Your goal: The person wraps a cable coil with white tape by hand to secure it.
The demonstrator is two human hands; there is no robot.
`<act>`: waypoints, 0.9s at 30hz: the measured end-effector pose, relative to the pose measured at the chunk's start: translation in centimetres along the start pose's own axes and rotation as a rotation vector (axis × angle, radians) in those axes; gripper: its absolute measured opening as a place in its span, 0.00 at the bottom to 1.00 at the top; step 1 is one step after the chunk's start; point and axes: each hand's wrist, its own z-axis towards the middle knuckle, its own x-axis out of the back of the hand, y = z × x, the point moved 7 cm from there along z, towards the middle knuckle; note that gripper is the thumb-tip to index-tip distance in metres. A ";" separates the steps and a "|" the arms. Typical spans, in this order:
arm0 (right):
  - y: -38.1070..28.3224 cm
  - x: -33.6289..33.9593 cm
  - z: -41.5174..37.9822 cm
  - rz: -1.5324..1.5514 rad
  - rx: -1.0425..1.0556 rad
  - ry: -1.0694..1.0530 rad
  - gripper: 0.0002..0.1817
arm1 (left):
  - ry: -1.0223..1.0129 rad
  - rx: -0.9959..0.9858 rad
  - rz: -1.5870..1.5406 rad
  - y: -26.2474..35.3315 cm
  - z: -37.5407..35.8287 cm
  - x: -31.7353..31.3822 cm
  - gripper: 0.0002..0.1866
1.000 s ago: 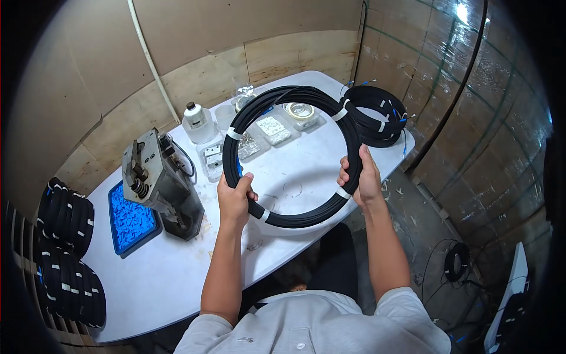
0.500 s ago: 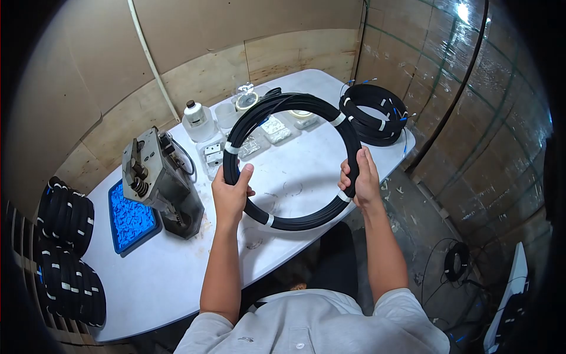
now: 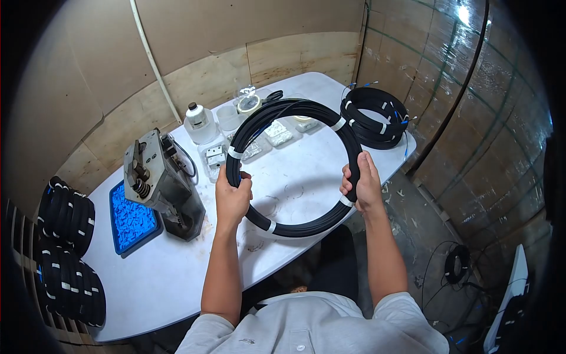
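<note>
A coil of black cable (image 3: 306, 229), bound with several white tape bands, is held up over the white table (image 3: 177, 295). My left hand (image 3: 233, 194) is closed round its left side. On the opposite side, my right hand (image 3: 364, 184) grips the coil, fingers wrapped inside the ring. A thin blue piece shows against the coil's inner upper left. The coil hides part of the small containers behind it.
A metal press (image 3: 165, 183) stands left beside a blue tray (image 3: 134, 221) of small blue parts. More coils (image 3: 71, 283) are stacked at far left, and others (image 3: 374, 118) lie at back right. A white bottle (image 3: 197, 115) and a tape roll (image 3: 249, 105) stand at the back.
The coil and both hands have shifted slightly down in view. My left thumb, upright before, now lies lower against the coil. Both hands still hold it.
</note>
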 end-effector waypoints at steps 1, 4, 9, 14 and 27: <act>0.0 0.1 0.0 0.000 0.000 0.001 0.17 | -0.003 -0.002 0.017 -0.1 0.0 0.1 0.18; 0.0 0.3 0.1 -0.010 -0.003 0.016 0.18 | -0.009 -0.024 -0.011 -0.1 -0.3 -0.1 0.14; -0.8 0.2 -0.1 -0.012 0.015 -0.101 0.19 | -0.021 -0.088 0.065 0.5 0.2 0.5 0.14; -2.3 -0.7 -1.0 0.015 0.025 -0.207 0.23 | -0.123 -0.131 -0.023 3.2 0.5 0.5 0.22; -3.1 -1.4 -0.3 0.002 -0.040 -0.317 0.21 | -0.378 -0.160 -0.015 4.8 0.6 0.2 0.20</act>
